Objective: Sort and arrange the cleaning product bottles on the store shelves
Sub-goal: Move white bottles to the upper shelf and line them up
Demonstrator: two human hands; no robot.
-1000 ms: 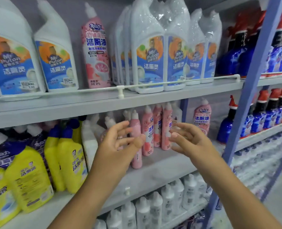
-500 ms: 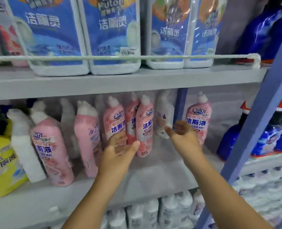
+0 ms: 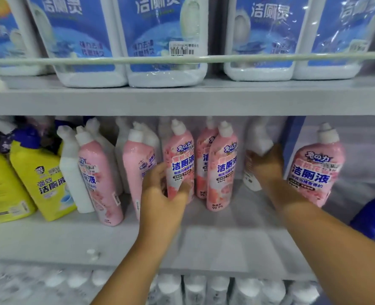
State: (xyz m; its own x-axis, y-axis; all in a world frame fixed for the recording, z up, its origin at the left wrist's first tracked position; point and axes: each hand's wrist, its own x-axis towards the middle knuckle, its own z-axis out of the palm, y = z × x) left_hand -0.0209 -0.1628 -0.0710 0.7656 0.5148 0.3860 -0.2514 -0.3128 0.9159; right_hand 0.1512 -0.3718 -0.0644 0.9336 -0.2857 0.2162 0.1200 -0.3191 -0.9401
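The pink bottle (image 3: 178, 164) I have my left hand (image 3: 162, 194) on stands upright on the middle shelf (image 3: 226, 245), in a loose row of the same pink bottles, facing label out. My fingers curl round its lower body from the left and my thumb presses the front, so I am gripping it low, below the label. I judge it a full, stiff plastic bottle: fairly heavy for its width, tall, so top-heavy and ready to tip if I push it high up. The glossy label looks slick, so the waist is the better place to hold, with the base kept flat on the shelf while I slide it. Its neighbour, a second pink bottle (image 3: 222, 168), stands just beside it on the right and could be knocked. My right hand (image 3: 268, 166) reaches deeper, to a white bottle (image 3: 258, 148) set back near the blue upright (image 3: 292, 146); the fingers wrap its body, though how firmly I cannot tell, since the hand hides most of it. Further right a lone pink bottle (image 3: 316, 166) stands apart. To the left are more pink and white bottles, some leaning, then yellow bottles (image 3: 43, 181). Big blue-labelled jugs (image 3: 164, 40) sit on the upper shelf behind a rail (image 3: 204, 59).
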